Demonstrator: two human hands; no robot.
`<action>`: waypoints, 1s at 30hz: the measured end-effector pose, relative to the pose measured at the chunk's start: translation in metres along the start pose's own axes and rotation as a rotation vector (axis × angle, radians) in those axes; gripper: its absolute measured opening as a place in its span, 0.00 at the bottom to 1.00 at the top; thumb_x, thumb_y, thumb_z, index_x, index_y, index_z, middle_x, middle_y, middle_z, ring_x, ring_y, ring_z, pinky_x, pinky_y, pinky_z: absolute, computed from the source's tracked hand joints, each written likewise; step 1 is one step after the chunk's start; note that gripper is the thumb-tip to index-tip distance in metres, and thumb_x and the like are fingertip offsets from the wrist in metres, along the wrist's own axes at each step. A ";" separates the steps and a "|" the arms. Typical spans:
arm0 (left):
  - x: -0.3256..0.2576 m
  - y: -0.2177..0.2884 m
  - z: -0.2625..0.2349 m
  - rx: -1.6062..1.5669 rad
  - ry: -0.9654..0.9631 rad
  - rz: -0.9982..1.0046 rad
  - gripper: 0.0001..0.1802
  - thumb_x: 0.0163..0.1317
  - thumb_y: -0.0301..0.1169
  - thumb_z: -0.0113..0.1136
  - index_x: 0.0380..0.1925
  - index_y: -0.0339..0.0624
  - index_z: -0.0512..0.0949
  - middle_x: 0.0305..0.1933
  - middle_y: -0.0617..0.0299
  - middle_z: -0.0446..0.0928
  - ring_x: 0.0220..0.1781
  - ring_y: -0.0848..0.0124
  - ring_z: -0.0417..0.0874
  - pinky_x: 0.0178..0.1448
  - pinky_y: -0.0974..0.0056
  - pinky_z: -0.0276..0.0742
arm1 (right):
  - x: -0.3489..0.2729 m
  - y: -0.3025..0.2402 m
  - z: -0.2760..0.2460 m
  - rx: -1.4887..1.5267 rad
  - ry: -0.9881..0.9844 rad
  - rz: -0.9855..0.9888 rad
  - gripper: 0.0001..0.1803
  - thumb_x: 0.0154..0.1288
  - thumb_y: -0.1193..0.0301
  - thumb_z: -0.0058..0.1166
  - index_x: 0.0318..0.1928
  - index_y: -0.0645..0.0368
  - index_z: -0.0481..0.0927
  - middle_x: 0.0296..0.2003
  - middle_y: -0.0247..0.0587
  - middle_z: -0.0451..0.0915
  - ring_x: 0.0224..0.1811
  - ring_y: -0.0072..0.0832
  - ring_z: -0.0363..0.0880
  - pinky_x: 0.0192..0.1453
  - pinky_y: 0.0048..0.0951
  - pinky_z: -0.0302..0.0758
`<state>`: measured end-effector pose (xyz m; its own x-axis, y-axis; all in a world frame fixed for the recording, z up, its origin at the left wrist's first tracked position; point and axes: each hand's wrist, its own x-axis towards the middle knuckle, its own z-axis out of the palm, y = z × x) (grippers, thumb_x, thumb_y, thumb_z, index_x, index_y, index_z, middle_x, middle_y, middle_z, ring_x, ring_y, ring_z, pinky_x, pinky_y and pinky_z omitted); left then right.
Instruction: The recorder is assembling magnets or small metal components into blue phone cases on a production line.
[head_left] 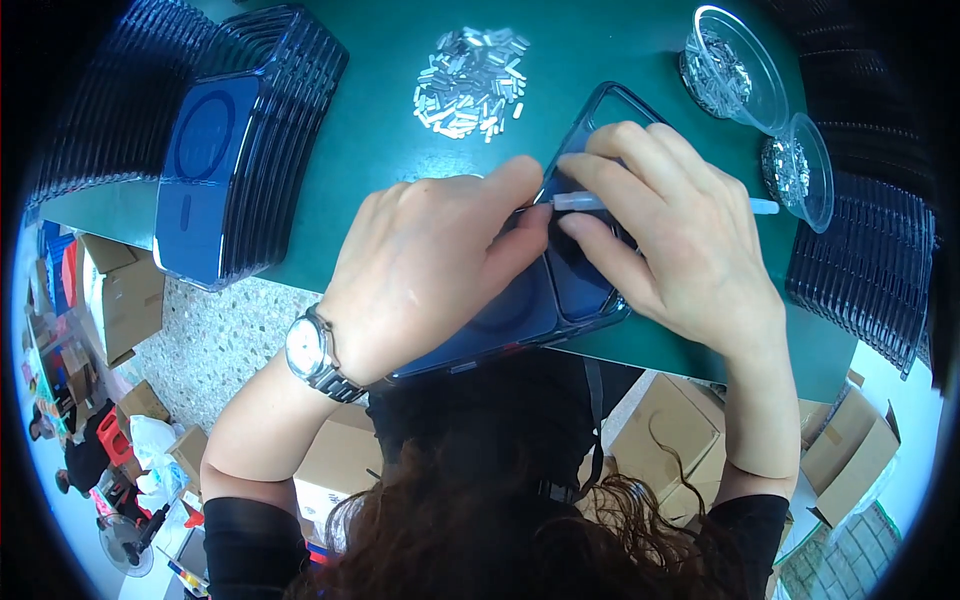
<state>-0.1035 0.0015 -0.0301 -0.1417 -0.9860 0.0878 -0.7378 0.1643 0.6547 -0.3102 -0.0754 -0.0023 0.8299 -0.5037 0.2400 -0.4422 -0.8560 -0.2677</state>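
The dark blue, see-through plastic phone case with a black rim lies slantwise under both hands at the near edge of the green table, and we see its lower left corner reach past this edge. Our bare left hand rests over the case from the left side; its thumb and forefinger come close together near the rim, but we cannot tell if they pinch something small between them. Our bare right hand is clamped on a slim, white, pen-like tool, which passes under the fingers, with its tail showing beyond the hand on the right and its front end just beside the left thumb. On the left wrist we wear a silver metal watch with a round pale dial. Farther up on the table we have a loose heap of small, silver, bar-shaped metal pieces, and to the right of it two round, clear plastic tubs with many small silver pieces inside. A tall stack of dark blue clear-sided cases stands at the left, and another stack of dark cases at the right. Below the table we notice brown cardboard boxes on a grey speckled floor.
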 end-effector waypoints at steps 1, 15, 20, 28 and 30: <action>-0.001 -0.001 0.000 -0.004 0.010 0.005 0.08 0.65 0.30 0.70 0.35 0.40 0.80 0.24 0.51 0.76 0.23 0.55 0.77 0.29 0.56 0.70 | 0.001 -0.002 -0.003 -0.013 -0.004 -0.003 0.15 0.58 0.74 0.66 0.47 0.60 0.85 0.41 0.34 0.78 0.41 0.36 0.78 0.38 0.36 0.79; -0.001 -0.003 -0.002 -0.066 0.039 -0.029 0.07 0.68 0.28 0.68 0.36 0.38 0.80 0.27 0.50 0.79 0.25 0.54 0.80 0.31 0.58 0.73 | 0.005 -0.017 -0.002 -0.219 -0.117 0.047 0.14 0.58 0.71 0.69 0.46 0.58 0.87 0.40 0.31 0.79 0.41 0.33 0.77 0.39 0.34 0.78; -0.009 -0.004 -0.022 -0.321 -0.024 -0.234 0.04 0.69 0.25 0.66 0.38 0.36 0.80 0.28 0.54 0.82 0.29 0.67 0.85 0.36 0.64 0.77 | 0.024 0.002 -0.015 0.115 -0.078 0.051 0.14 0.61 0.72 0.68 0.47 0.62 0.87 0.40 0.38 0.82 0.42 0.39 0.81 0.44 0.36 0.79; -0.029 -0.012 -0.032 -0.411 0.050 -0.296 0.04 0.69 0.23 0.66 0.41 0.34 0.81 0.32 0.59 0.84 0.34 0.76 0.85 0.41 0.68 0.79 | 0.061 0.029 0.016 0.051 -0.039 0.024 0.07 0.64 0.77 0.63 0.42 0.59 0.88 0.39 0.38 0.84 0.43 0.39 0.84 0.48 0.40 0.80; -0.030 -0.014 -0.032 -0.426 0.060 -0.314 0.04 0.69 0.23 0.66 0.41 0.33 0.82 0.32 0.59 0.85 0.35 0.75 0.86 0.42 0.68 0.79 | 0.064 0.029 0.019 -0.007 -0.047 -0.028 0.04 0.60 0.75 0.62 0.36 0.59 0.84 0.33 0.42 0.81 0.42 0.46 0.82 0.46 0.48 0.79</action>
<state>-0.0678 0.0281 -0.0176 0.0901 -0.9878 -0.1268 -0.4037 -0.1526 0.9021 -0.2636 -0.1303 -0.0122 0.8570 -0.4736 0.2031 -0.4207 -0.8706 -0.2551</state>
